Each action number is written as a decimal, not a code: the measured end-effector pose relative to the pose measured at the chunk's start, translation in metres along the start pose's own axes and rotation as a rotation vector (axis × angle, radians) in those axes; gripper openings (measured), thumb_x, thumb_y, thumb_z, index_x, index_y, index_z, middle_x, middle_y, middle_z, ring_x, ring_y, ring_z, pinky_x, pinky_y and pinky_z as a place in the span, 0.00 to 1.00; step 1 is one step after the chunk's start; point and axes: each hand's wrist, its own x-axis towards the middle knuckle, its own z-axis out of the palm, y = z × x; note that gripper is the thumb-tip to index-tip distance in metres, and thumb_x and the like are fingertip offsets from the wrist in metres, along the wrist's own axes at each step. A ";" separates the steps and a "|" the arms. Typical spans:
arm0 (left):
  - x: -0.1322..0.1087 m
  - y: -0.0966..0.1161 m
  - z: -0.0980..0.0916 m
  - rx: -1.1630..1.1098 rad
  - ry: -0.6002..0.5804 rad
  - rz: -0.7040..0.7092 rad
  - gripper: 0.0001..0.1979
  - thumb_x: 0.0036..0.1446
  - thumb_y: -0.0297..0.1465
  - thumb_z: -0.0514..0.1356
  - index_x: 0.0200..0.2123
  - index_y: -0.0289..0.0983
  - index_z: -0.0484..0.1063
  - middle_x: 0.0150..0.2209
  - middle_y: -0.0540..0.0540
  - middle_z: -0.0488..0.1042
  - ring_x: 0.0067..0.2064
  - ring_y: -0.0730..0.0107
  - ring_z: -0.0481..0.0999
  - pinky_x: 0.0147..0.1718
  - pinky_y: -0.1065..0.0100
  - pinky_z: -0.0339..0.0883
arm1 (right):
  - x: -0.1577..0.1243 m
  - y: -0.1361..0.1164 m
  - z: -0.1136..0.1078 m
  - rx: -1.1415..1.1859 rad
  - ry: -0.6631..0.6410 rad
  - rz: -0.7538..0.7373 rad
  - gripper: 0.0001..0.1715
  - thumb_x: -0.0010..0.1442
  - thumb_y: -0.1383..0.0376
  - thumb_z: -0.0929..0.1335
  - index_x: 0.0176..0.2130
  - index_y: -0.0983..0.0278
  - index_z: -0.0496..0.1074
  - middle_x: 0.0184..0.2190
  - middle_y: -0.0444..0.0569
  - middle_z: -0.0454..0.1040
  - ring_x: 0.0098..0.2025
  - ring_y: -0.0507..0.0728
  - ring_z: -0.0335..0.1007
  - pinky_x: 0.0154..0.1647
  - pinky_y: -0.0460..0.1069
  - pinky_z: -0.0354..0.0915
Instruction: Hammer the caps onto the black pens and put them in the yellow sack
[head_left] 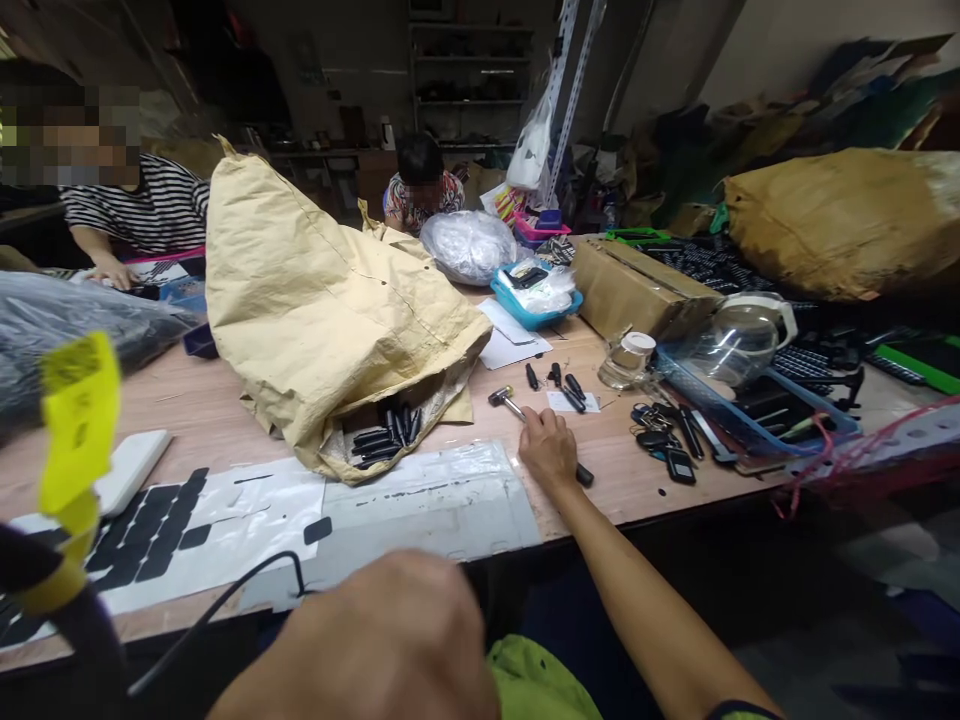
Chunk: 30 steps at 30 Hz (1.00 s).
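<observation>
My right hand reaches out over the wooden table and closes on the dark handle of a small hammer. The hammer's metal head points away to the left and the handle's end sticks out to the right of my hand. My left hand sits low and very close to the camera. It is blurred, only its back shows, and its fingers are hidden. A thin black cable curves just left of it. A white sheet lies between both hands.
A tan paper sack lies open with black pieces spilling out. Black pads lie on white sheets at left. Key fobs, a blue tray, a jar and a cardboard box stand at right. Two people sit across the table.
</observation>
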 end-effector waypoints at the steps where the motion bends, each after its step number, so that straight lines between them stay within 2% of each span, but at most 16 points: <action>1: 0.018 0.008 0.008 -0.138 0.081 0.051 0.12 0.55 0.48 0.58 0.29 0.52 0.77 0.17 0.51 0.71 0.19 0.66 0.69 0.17 0.61 0.64 | 0.000 0.001 0.001 0.003 0.006 -0.003 0.20 0.63 0.68 0.63 0.53 0.59 0.73 0.38 0.52 0.69 0.40 0.59 0.60 0.36 0.50 0.52; 3: 0.055 0.015 0.023 -0.370 0.224 0.142 0.12 0.57 0.40 0.56 0.30 0.43 0.76 0.20 0.50 0.73 0.21 0.69 0.70 0.21 0.65 0.66 | 0.000 0.002 0.002 0.008 0.021 -0.010 0.20 0.63 0.68 0.63 0.53 0.60 0.73 0.37 0.52 0.69 0.40 0.59 0.60 0.36 0.50 0.52; 5: 0.089 0.006 0.031 -0.310 0.269 0.107 0.06 0.51 0.34 0.59 0.29 0.39 0.73 0.23 0.50 0.74 0.24 0.70 0.72 0.25 0.68 0.66 | 0.000 0.003 0.004 0.012 0.032 -0.014 0.20 0.63 0.68 0.63 0.52 0.60 0.74 0.37 0.52 0.68 0.40 0.59 0.60 0.35 0.50 0.51; 7: 0.114 -0.017 0.027 -0.119 0.349 -0.047 0.04 0.47 0.32 0.60 0.27 0.39 0.71 0.23 0.51 0.74 0.26 0.70 0.72 0.28 0.68 0.66 | 0.000 0.003 0.005 0.017 0.037 -0.017 0.20 0.63 0.68 0.63 0.52 0.60 0.74 0.37 0.52 0.68 0.40 0.59 0.60 0.35 0.50 0.50; 11: 0.144 -0.071 0.000 0.305 0.603 -0.480 0.03 0.49 0.30 0.60 0.28 0.38 0.73 0.27 0.48 0.76 0.34 0.62 0.77 0.39 0.64 0.68 | 0.000 0.003 0.006 0.026 0.034 -0.018 0.19 0.63 0.69 0.63 0.51 0.60 0.74 0.36 0.52 0.68 0.39 0.59 0.60 0.35 0.51 0.50; 14: 0.157 -0.098 -0.013 0.523 0.612 -0.627 0.07 0.52 0.33 0.61 0.33 0.36 0.76 0.36 0.40 0.79 0.44 0.52 0.78 0.44 0.60 0.68 | 0.000 0.003 0.007 0.028 0.037 -0.017 0.19 0.63 0.69 0.63 0.51 0.60 0.74 0.36 0.52 0.68 0.39 0.59 0.60 0.35 0.51 0.51; 18: 0.168 -0.117 -0.014 0.606 0.582 -0.672 0.14 0.54 0.40 0.63 0.39 0.36 0.79 0.45 0.35 0.78 0.48 0.45 0.77 0.42 0.56 0.68 | -0.001 0.003 0.008 0.025 0.047 -0.018 0.19 0.62 0.68 0.63 0.51 0.60 0.74 0.36 0.52 0.68 0.40 0.59 0.60 0.35 0.50 0.52; 22: 0.169 -0.126 -0.013 0.615 0.626 -0.595 0.11 0.55 0.37 0.62 0.38 0.38 0.79 0.44 0.37 0.78 0.46 0.47 0.77 0.40 0.57 0.68 | -0.001 0.004 0.007 0.020 0.041 -0.016 0.19 0.63 0.68 0.63 0.51 0.60 0.74 0.37 0.52 0.68 0.40 0.59 0.60 0.35 0.50 0.52; 25: 0.160 -0.128 -0.010 0.630 0.694 -0.355 0.08 0.58 0.33 0.59 0.35 0.38 0.79 0.40 0.40 0.79 0.42 0.54 0.76 0.42 0.59 0.67 | -0.001 0.003 0.005 0.020 0.028 -0.014 0.20 0.63 0.68 0.63 0.52 0.60 0.73 0.37 0.52 0.68 0.40 0.59 0.60 0.35 0.50 0.52; 28: 0.146 -0.132 0.001 0.627 0.622 -0.069 0.09 0.60 0.32 0.57 0.34 0.40 0.78 0.35 0.44 0.78 0.38 0.59 0.74 0.41 0.61 0.67 | -0.001 0.002 0.002 0.019 0.012 -0.008 0.20 0.63 0.68 0.63 0.53 0.60 0.73 0.37 0.52 0.68 0.40 0.59 0.60 0.35 0.50 0.52; 30: 0.139 -0.138 0.010 0.623 0.582 0.006 0.08 0.59 0.31 0.57 0.35 0.40 0.77 0.33 0.44 0.77 0.37 0.59 0.73 0.40 0.61 0.66 | -0.001 0.002 0.001 0.019 0.008 0.001 0.20 0.64 0.68 0.63 0.52 0.60 0.74 0.37 0.52 0.68 0.40 0.59 0.60 0.35 0.50 0.51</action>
